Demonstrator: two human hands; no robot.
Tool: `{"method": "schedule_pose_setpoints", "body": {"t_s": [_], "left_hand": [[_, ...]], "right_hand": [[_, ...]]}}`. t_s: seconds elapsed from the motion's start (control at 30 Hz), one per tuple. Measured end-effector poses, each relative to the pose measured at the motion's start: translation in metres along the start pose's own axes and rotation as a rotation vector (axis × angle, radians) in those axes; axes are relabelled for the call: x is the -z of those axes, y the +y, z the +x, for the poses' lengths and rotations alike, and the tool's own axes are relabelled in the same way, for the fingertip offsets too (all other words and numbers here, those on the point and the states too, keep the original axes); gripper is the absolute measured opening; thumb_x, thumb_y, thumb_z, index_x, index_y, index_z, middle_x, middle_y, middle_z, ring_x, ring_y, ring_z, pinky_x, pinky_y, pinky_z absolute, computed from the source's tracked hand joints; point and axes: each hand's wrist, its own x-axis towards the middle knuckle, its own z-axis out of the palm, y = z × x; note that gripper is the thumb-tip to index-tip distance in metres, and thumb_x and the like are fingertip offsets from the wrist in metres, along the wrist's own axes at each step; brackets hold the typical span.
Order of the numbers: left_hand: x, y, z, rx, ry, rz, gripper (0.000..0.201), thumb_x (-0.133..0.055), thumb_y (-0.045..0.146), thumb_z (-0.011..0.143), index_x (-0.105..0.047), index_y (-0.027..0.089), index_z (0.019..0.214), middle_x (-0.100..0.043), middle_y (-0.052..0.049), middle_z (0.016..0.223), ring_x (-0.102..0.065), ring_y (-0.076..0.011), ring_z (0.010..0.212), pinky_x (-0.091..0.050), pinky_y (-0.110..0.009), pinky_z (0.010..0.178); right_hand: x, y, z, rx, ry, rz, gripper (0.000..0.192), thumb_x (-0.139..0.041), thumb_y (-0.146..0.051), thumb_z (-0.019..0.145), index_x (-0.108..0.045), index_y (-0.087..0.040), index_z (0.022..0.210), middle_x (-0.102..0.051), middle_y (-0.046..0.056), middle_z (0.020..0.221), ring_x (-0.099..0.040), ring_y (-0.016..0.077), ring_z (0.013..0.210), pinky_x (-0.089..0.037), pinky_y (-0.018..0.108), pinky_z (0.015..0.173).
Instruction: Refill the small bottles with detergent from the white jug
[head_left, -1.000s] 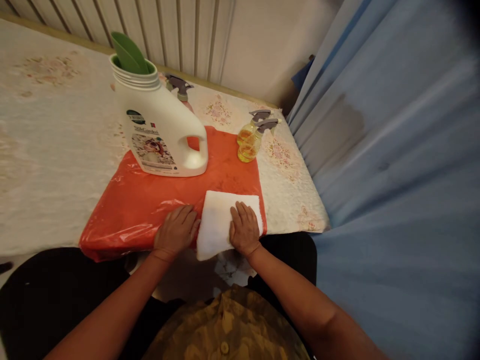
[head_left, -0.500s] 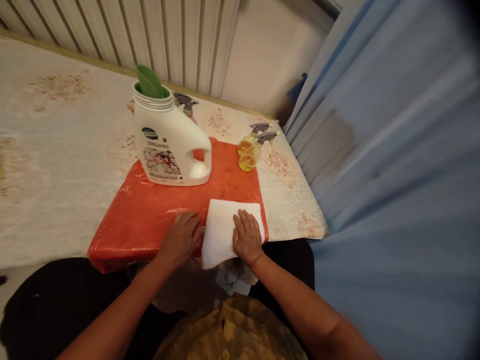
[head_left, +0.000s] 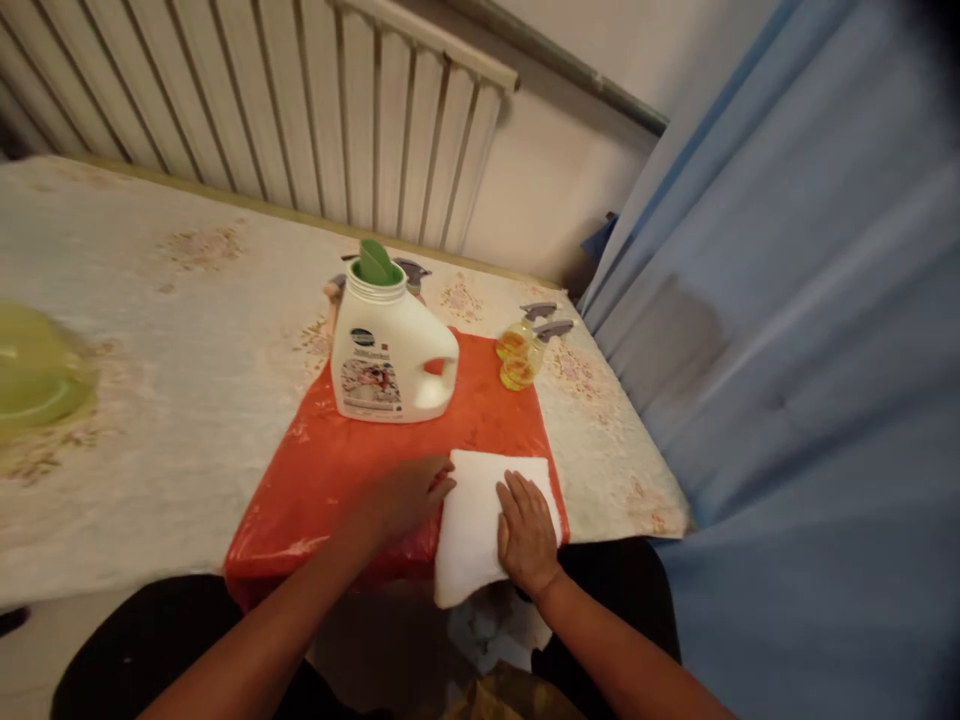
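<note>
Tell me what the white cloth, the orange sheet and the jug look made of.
White cloth: soft matte fabric, likely terry or fleece; it droops over the table edge under the right hand.
Orange sheet: probably thin plastic film, glossy with crinkled highlights; the left hand rests on it.
Jug: smooth, opaque white moulded plastic with a built-in handle.

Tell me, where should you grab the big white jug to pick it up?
Grab the white jug by its loop handle, which sticks out on its right side, probably coming from the right. The jug stands upright on the orange sheet, and that side looks open.
</note>
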Motion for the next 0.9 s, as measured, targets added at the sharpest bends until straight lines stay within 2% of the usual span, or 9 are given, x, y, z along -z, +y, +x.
{"method": "schedule_pose_setpoints", "body": {"t_s": [0.07, 0.17, 0.27, 0.4, 0.67, 0.9], "left_hand": [[0.004, -0.006, 0.007, -0.014, -0.034, -0.074, 0.027, -0.052, 0.034, 0.086, -0.068, 0.018, 0.1, -0.073, -0.009, 0.1, -0.065, -0.0234, 0.089, -0.045, -0.033, 0.08], [0.01, -0.02, 0.016, 0.015, -0.071, -0.195, 0.024, -0.052, 0.034, 0.084, -0.067, 0.017, 0.09, -0.072, -0.006, 0.084, -0.064, -0.0212, 0.075, -0.047, -0.031, 0.068], [0.017, -0.033, 0.022, 0.074, -0.084, -0.316, 0.022, -0.049, 0.037, 0.083, -0.06, 0.018, 0.083, -0.063, 0.0, 0.068, -0.059, -0.0167, 0.059, -0.044, -0.028, 0.055], [0.026, -0.044, 0.026, 0.084, -0.102, -0.447, 0.021, -0.051, 0.04, 0.08, -0.053, 0.02, 0.079, -0.053, 0.006, 0.055, -0.051, -0.0127, 0.048, -0.04, -0.025, 0.05], [0.041, -0.054, 0.024, 0.065, -0.086, -0.589, 0.028, -0.055, 0.048, 0.08, -0.052, 0.02, 0.076, -0.051, 0.007, 0.05, -0.046, -0.0104, 0.042, -0.037, -0.024, 0.046], [0.044, -0.065, 0.027, 0.108, -0.033, -0.64, 0.031, -0.058, 0.051, 0.08, -0.051, 0.021, 0.076, -0.052, 0.007, 0.048, -0.046, -0.0098, 0.039, -0.034, -0.022, 0.042]], "right_hand": [[-0.002, 0.0, -0.001, 0.019, 0.016, -0.013, 0.053, -0.045, -0.008, 0.089, -0.043, -0.012, 0.142, -0.047, 0.019, 0.146, -0.033, 0.0309, 0.143, -0.038, 0.056, 0.112], [-0.006, 0.002, -0.003, 0.038, 0.044, -0.034, 0.055, -0.045, -0.009, 0.09, -0.041, -0.014, 0.144, -0.048, 0.018, 0.147, -0.036, 0.0308, 0.142, -0.04, 0.055, 0.11], [-0.01, 0.002, -0.004, 0.051, 0.074, -0.051, 0.057, -0.045, -0.01, 0.09, -0.04, -0.017, 0.146, -0.049, 0.015, 0.146, -0.041, 0.0309, 0.14, -0.043, 0.056, 0.107], [-0.012, 0.002, -0.004, 0.054, 0.116, -0.081, 0.058, -0.045, -0.012, 0.09, -0.04, -0.019, 0.147, -0.051, 0.014, 0.145, -0.047, 0.0309, 0.135, -0.048, 0.054, 0.103], [-0.019, 0.012, -0.005, 0.095, 0.1, -0.112, 0.062, -0.047, -0.012, 0.088, -0.04, -0.024, 0.148, -0.058, 0.011, 0.14, -0.058, 0.0316, 0.126, -0.056, 0.05, 0.096], [-0.036, 0.018, -0.006, 0.065, 0.193, -0.036, 0.052, -0.043, -0.012, 0.09, -0.051, -0.026, 0.14, -0.064, 0.01, 0.133, -0.059, 0.0304, 0.124, -0.054, 0.049, 0.098]]}}
